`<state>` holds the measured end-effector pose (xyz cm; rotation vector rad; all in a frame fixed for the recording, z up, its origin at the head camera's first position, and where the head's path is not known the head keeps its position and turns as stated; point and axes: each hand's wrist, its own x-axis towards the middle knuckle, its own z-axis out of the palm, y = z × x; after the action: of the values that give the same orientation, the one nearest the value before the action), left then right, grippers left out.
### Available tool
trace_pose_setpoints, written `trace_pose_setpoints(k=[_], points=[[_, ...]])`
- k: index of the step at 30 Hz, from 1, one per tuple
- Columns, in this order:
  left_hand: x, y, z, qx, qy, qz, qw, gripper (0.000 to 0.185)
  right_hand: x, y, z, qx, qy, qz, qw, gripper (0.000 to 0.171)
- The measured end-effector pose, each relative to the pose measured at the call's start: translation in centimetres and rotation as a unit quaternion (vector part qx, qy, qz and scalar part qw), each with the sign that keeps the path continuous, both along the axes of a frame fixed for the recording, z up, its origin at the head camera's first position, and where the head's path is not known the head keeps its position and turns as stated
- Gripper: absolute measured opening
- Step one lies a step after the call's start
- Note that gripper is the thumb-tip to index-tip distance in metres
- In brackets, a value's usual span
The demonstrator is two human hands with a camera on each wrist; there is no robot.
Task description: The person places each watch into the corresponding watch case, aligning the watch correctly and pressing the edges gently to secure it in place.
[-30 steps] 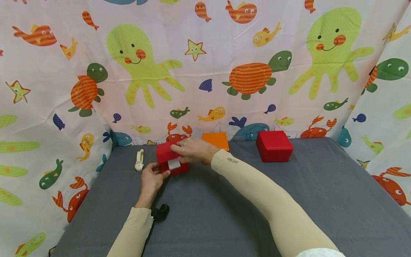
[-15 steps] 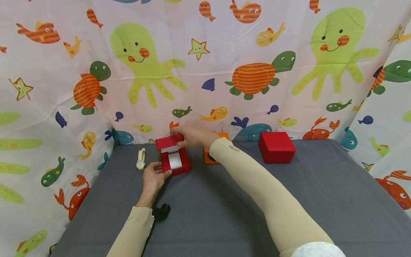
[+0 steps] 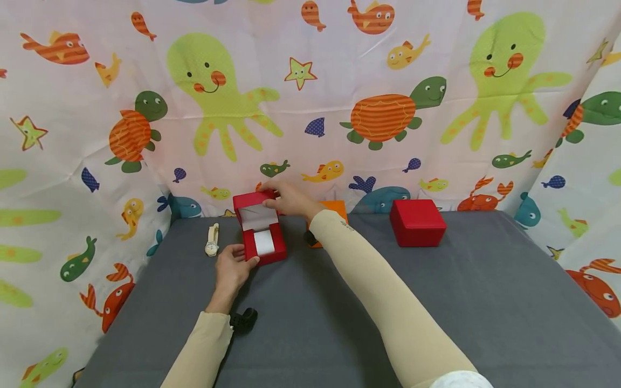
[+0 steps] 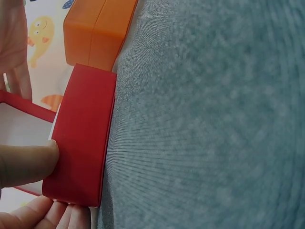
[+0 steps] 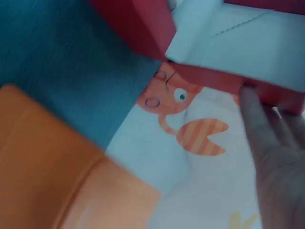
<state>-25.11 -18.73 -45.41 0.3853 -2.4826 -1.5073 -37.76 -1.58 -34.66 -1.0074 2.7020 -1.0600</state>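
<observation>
A red watch box [image 3: 266,247] stands on the table at centre left in the head view, its lid [image 3: 249,200] raised and its pale lining showing. Inside sits a white cushion [image 3: 264,242]. My left hand [image 3: 232,270] holds the base at its front left corner; in the left wrist view the thumb [image 4: 28,162] presses the red side while the other fingers curl round the corner. At the lid's right edge, my right hand [image 3: 290,199] has its thumb in front and fingers behind; in the right wrist view some of those fingers [image 5: 255,114] are partly hidden by the lid.
A wristwatch [image 3: 212,240] with a pale strap lies left of the box. Behind my right forearm is an orange box [image 3: 336,207], partly covered. A closed red box [image 3: 418,223] stands farther right. A patterned curtain [image 3: 310,108] borders the grey table [image 3: 310,323].
The watch box's lid has swung up and back from nearly shut, uncovering the white cushion. My right hand moved back with the lid, while the left stayed on the base.
</observation>
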Motion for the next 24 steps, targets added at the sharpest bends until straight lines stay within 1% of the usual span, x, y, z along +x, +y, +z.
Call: trace_pose_setpoints(k=[5,10,15,19,24], points=[[0.0,0.1,0.1,0.002,-0.004,0.001,1.0000,0.056,-0.2,-0.3,-0.5,-0.017,-0.025,-0.019,0.999,0.045],[0.0,0.3,0.2,0.004,-0.004,0.002,1.0000,0.056,-0.4,0.0,-0.9,-0.031,-0.039,-0.021,0.999,0.049],[-0.3,0.3,0.4,0.001,-0.011,-0.005,0.9999,0.057,-0.3,0.2,-1.1,-0.048,-0.048,-0.023,0.997,0.056],[-0.3,0.3,0.5,0.001,-0.013,-0.006,0.9999,0.056,0.1,0.2,-1.3,-0.060,-0.052,-0.035,0.996,0.065],[-0.3,0.0,0.7,0.006,-0.016,-0.007,0.9998,0.056,0.7,0.2,-1.7,-0.047,-0.030,-0.059,0.997,0.073]])
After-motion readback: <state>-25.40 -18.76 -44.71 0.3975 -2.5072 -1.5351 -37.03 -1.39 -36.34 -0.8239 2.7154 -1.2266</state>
